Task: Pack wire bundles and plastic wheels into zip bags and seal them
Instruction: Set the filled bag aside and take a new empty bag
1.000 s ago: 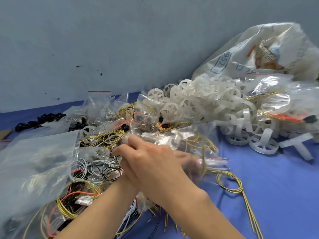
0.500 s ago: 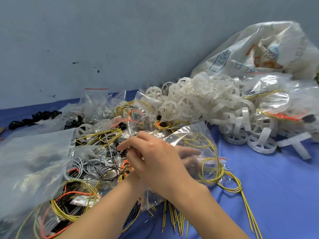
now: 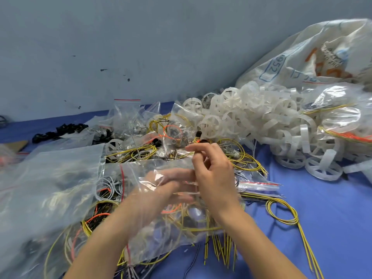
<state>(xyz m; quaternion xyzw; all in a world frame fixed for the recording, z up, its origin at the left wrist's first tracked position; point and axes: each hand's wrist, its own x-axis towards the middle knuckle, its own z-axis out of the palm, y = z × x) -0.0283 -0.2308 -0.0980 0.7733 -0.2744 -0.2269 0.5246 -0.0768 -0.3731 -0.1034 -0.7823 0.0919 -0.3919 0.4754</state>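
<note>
While amid wires — hands at bag.

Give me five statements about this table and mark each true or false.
1. The wheels lie piled right of the right hand. True.
2. The cloth is red. False: it is blue.
3. The left hand shows through a clear bag. True.
4. The white sack sits at far left. False: it sits at far right, behind the wheels.
5. Black parts lie at left, near the wall. True.
</note>
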